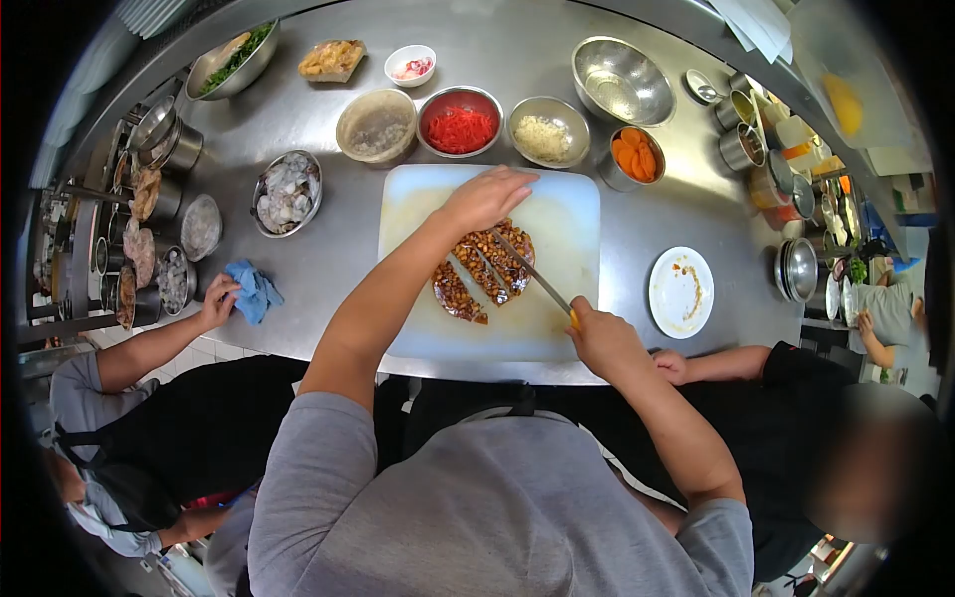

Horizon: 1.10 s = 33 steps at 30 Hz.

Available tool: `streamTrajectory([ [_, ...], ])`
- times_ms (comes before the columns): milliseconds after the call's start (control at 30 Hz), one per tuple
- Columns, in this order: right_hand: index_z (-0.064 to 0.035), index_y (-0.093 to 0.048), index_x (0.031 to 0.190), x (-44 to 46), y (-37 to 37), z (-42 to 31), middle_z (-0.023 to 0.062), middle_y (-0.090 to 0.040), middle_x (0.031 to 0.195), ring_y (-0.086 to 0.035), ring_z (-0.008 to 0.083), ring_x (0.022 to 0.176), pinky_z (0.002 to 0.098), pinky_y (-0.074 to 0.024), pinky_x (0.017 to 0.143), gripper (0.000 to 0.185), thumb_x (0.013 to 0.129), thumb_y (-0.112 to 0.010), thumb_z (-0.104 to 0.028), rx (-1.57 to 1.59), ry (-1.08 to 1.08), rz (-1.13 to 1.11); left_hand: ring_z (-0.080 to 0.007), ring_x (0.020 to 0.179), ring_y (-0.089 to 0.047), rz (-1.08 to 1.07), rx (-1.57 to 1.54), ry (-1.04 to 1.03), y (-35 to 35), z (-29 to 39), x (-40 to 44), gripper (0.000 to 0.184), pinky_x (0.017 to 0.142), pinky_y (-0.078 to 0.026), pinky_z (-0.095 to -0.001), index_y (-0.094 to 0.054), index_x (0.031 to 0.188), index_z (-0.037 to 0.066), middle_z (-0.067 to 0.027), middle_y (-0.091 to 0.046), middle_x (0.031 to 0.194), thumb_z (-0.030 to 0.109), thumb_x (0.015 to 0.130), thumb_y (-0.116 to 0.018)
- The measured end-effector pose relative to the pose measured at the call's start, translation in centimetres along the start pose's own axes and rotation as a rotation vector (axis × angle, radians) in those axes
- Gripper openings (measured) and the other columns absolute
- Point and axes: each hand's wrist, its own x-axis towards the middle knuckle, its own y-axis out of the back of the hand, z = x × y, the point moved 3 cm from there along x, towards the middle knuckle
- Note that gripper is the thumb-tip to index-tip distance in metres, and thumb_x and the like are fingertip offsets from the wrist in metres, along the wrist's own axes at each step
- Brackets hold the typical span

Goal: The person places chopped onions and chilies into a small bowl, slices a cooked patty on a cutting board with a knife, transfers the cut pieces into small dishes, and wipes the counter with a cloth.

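With the right hand (609, 343) closed round the knife (547, 287) and the left hand (491, 200) opened nearly flat by its tip, anything beneath hidden, works at the sliced glossy slab (481, 275) central on the cutting board (572, 214), possibly risking a nicked palm by slipping on glaze.
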Motion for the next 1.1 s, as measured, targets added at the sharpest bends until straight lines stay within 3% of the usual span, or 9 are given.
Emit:
streamTrajectory([
  [533, -0.0065, -0.043, 0.108, 1.8, -4.2, 2.4, 0.0234, -0.066, 0.076, -0.066, 0.0439, 0.074, 0.0546, -0.0512, 0.064, 0.025, 0.096, -0.055, -0.024, -0.013, -0.002, 0.037, -0.0293, 0.137, -0.042, -0.028, 0.134, -0.034, -1.4, -1.2, 0.3, 0.040, 0.118, -0.028, -0.0456, -0.058, 0.128, 0.006, -0.0136, -0.056, 0.137, 0.032, 0.104, -0.040],
  [700, -0.0067, -0.046, 0.109, 2.6, -6.6, 3.0, 0.0223, -0.067, 0.079, -0.067, 0.0430, 0.075, 0.0534, -0.0529, 0.065, 0.021, 0.098, -0.050, -0.024, 0.015, -0.001, 0.083, -0.0281, 0.138, -0.040, -0.028, 0.188, -0.047, -1.8, -1.1, 0.0, 0.040, 0.118, -0.028, -0.0459, -0.058, 0.130, 0.007, -0.0118, -0.055, 0.138, 0.032, 0.104, -0.040],
  [1100, -0.0097, -0.047, 0.113, 2.8, -6.5, 3.9, 0.0217, -0.068, 0.080, -0.067, 0.0421, 0.074, 0.0530, -0.0527, 0.065, 0.028, 0.095, -0.056, -0.030, 0.066, 0.002, 0.075, -0.0297, 0.138, -0.040, -0.005, 0.165, -0.094, -1.2, -0.6, 0.8, 0.040, 0.116, -0.029, -0.0456, -0.053, 0.134, 0.006, -0.0123, -0.050, 0.143, 0.029, 0.102, -0.045],
])
